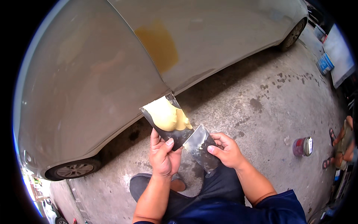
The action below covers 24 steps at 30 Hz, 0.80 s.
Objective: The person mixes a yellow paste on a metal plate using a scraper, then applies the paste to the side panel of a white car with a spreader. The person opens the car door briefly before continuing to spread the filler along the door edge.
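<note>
My left hand [164, 155] is closed on the lower edge of a dark flat mixing board [176, 139], thumb on top. A thick mound of pale yellow body filler [163, 115] covers much of its upper face. In my right hand [225, 150] is a dark, thin filler spreader [204, 151], pinched between thumb and fingers, with a pale smear on its face. The spreader's left edge is close beside the board's right side; whether they touch I cannot tell. Beyond them, a grey car [209, 33] bears a mustard-yellow patch [158, 45] on its panel next to a seam.
A dark red can [302, 146] stands on the stained concrete floor [257, 123] to the right. Farther back is a blue bucket [325, 63]. Another person's legs [341, 145] show at the right rim. The car's wheels [74, 169] are at lower left and far right.
</note>
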### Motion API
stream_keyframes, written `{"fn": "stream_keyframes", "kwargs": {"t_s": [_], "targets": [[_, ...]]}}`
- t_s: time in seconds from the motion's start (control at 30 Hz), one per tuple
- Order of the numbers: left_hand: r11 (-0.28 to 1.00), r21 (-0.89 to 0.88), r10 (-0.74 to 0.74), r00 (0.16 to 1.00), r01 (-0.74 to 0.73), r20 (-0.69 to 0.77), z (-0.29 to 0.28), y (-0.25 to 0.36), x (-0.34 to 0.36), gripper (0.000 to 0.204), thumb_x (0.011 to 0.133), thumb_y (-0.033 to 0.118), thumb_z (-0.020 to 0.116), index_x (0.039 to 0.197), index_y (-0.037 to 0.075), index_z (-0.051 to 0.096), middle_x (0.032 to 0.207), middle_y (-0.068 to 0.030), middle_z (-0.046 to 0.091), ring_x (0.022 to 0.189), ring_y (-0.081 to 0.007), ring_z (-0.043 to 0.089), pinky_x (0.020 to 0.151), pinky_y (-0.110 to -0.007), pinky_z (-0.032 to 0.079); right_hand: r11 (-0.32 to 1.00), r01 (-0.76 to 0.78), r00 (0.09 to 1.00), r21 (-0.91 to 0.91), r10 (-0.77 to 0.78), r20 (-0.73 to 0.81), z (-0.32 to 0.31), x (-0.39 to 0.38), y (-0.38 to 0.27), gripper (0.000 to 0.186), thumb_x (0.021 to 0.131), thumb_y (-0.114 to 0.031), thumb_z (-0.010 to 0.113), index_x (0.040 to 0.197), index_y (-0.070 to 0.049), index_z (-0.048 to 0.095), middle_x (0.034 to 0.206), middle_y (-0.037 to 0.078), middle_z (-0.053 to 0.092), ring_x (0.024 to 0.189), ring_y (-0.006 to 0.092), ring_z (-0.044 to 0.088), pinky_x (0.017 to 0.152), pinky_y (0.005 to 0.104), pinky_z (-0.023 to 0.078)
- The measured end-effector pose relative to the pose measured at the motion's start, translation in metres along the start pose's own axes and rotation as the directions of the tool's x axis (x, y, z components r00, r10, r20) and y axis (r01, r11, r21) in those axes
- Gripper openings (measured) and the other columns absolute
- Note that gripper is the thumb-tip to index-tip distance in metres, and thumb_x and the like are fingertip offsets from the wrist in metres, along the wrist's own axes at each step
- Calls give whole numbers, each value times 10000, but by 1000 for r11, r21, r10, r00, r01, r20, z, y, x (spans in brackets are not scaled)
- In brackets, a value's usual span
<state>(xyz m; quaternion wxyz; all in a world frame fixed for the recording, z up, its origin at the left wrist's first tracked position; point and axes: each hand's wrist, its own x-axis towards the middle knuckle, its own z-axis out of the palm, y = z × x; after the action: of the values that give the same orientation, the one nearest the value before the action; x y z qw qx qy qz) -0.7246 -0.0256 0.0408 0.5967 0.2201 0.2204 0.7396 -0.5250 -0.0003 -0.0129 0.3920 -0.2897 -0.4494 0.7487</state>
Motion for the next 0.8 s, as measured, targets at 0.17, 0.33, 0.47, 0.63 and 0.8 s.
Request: {"fn": "stream_keyframes", "kwargs": {"t_s": [0.17,0.33,0.47,0.63,0.8], "targets": [[976,218,-11,991,-18,131,-2,-5,-5,474,946,34,514,1404,23,391,1374,-139,488,1271,-267,476,1076,-431,374,999,33,999,25,-33,-5,5,23,-15,322,912,-84,634,1170,25,475,1088,108,626,991,128,591,872,286,483],[666,736,-25,982,-123,187,-9,5,-4,363,945,24,539,1304,-17,519,1214,-136,617,1118,-196,578,980,-326,438,994,109,994,26,-109,10,5,43,-31,355,905,-98,644,1199,23,486,1101,99,621,1014,131,581,874,286,482],[47,893,-10,894,-447,448,-10,19,8,252,950,40,534,1188,-17,595,1095,-137,670,1005,-169,625,884,-299,483,985,142,990,99,-143,10,4,53,-59,400,890,-85,659,1233,26,488,1077,69,619,1009,125,580,876,273,476],[728,680,-141,990,85,28,-56,25,16,312,954,51,530,1258,-15,500,1157,-100,619,1062,-171,583,959,-302,436,795,573,810,-201,-512,285,-3,65,-97,292,815,-2,660,1105,-25,633,1133,110,635,1071,215,588,931,350,472],[943,302,-185,975,140,125,-64,18,18,339,922,9,565,1255,-15,505,1202,-129,611,1107,-191,582,978,-335,446,696,583,771,-419,-311,556,19,72,-108,441,735,44,634,1162,-67,653,1267,149,558,1146,295,562,952,368,460]]}}
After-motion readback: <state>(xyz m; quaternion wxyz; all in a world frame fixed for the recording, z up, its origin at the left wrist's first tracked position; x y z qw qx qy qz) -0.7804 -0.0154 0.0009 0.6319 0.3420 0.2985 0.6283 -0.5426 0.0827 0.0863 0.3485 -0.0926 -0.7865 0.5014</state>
